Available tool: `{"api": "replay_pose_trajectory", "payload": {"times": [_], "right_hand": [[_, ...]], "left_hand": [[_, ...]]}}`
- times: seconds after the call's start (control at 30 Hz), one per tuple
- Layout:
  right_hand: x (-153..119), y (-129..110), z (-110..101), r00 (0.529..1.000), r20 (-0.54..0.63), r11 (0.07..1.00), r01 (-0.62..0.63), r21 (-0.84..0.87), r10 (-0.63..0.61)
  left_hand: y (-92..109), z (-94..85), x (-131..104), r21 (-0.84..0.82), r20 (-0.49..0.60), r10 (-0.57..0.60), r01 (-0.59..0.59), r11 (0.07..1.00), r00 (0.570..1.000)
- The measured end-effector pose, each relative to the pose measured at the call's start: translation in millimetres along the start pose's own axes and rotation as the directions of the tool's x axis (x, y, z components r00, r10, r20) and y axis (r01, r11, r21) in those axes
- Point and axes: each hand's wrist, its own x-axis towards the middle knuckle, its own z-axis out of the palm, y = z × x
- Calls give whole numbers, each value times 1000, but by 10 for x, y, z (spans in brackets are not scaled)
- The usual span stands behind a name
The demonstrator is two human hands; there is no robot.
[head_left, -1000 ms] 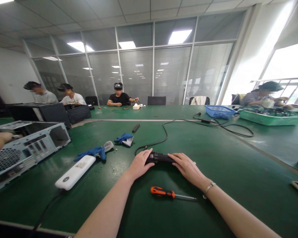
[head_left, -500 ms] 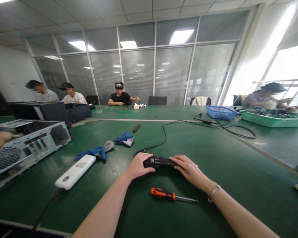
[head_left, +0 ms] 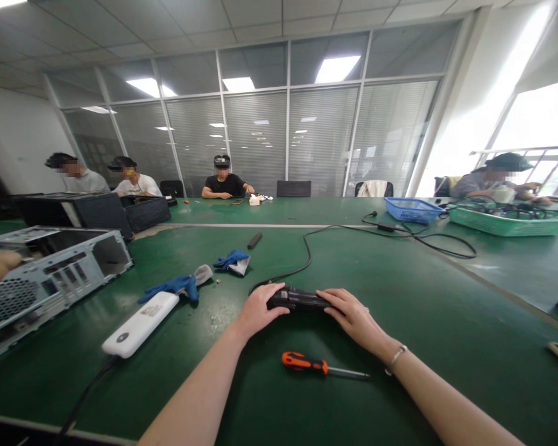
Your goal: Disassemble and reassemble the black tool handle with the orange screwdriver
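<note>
Between my hands, on the green table, is a long black bar-shaped device (head_left: 303,300) whose exact kind I cannot make out. My left hand (head_left: 263,308) grips its left end, with fingers behind and thumb in front. At the other end, my right hand (head_left: 351,311) has its fingers over the top and front. A black cable (head_left: 309,253) runs from behind my left hand toward the back right. Nearer to me lies a screwdriver (head_left: 307,363) with an orange and black handle, its shaft pointing right.
Left of my hands are a white elongated device (head_left: 142,325) with a cord, blue and grey gloves (head_left: 179,286), and an open metal computer case (head_left: 74,272) with another person's hand at it. A blue basket (head_left: 413,210) and a green basket (head_left: 506,226) stand at the back right.
The black device has rolled slightly in my hands, and both hands stay on it. The head view has shifted a little.
</note>
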Motion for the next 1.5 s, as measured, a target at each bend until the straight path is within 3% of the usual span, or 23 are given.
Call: {"api": "replay_pose_trajectory", "payload": {"times": [0.2, 0.4, 0.83, 1.17, 1.5], "right_hand": [[19, -13, 10, 998, 54, 999, -15, -43, 17], [21, 21, -30, 996, 90, 1000, -12, -12, 13], [49, -1, 7, 991, 121, 995, -54, -86, 64], [94, 44, 29, 981, 167, 980, -63, -187, 95], [56, 157, -19, 978, 183, 988, -76, -137, 100]], "left_hand": [[-66, 68, -3, 39, 45, -33, 31, 999, 998], [-57, 22, -3, 4, 94, 4, -5, 1000, 996], [-15, 19, 49, -14, 99, -67, 68, 998, 993], [34, -16, -4, -43, 99, -38, 43, 998, 994], [-3, -91, 49, -156, 154, -158, 182, 971, 975]]}}
